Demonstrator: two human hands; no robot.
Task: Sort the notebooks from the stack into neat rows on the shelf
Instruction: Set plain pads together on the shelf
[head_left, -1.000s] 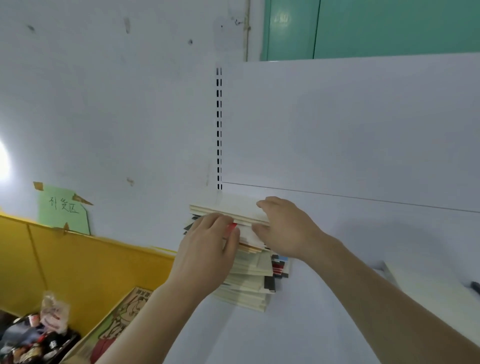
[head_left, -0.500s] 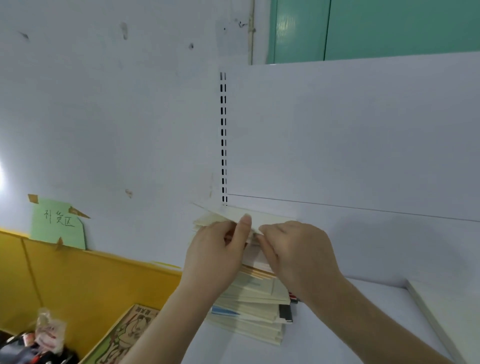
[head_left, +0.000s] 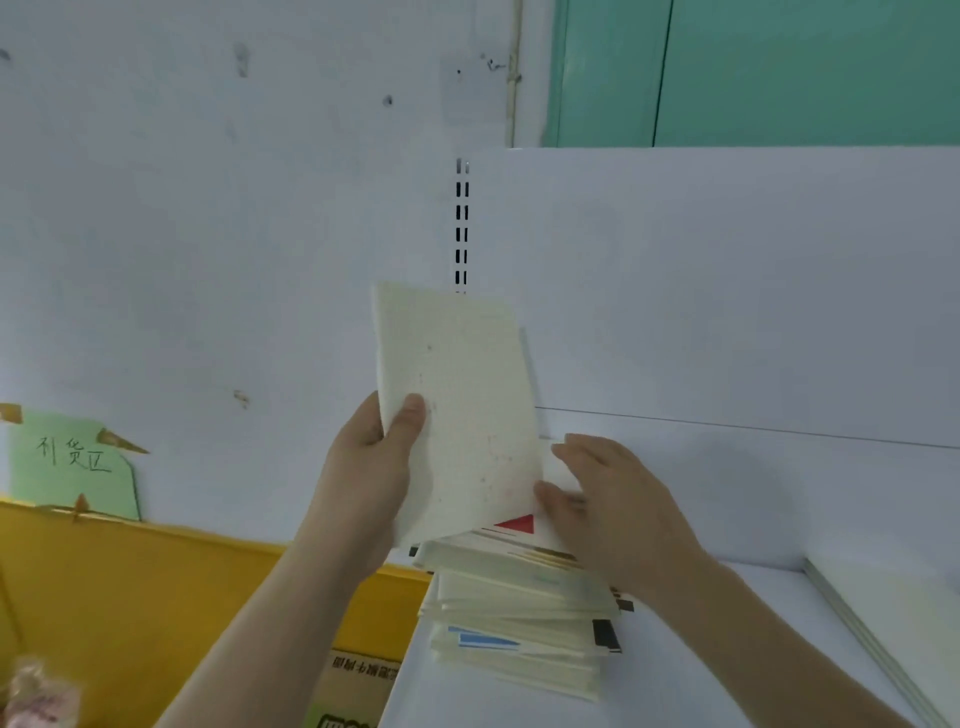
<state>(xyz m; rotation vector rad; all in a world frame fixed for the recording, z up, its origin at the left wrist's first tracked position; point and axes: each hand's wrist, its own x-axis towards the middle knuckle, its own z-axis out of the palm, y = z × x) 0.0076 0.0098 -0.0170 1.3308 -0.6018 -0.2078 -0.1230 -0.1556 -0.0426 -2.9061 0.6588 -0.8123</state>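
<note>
A cream notebook (head_left: 462, 400) stands nearly upright above the stack, its plain cover facing me. My left hand (head_left: 374, 467) grips its lower left edge, thumb across the front. My right hand (head_left: 608, 499) rests on top of the stack of notebooks (head_left: 519, 618), fingers bent at the top notebook's edge, thumb touching the lifted one's lower right corner. The stack sits at the left end of the white shelf (head_left: 701, 649); its top cover shows a red triangle (head_left: 517, 524).
Another flat cream notebook or pile (head_left: 893, 623) lies at the shelf's right. A slotted upright (head_left: 462, 228) runs up the white back panel. Left of the shelf stands a yellow bin wall (head_left: 130, 587) with a green label (head_left: 67, 462) and a cardboard box (head_left: 353, 686) below.
The top notebook has been lifted off the stack and tipped upright by my left hand. My right hand let it go and dropped back onto the stack.
</note>
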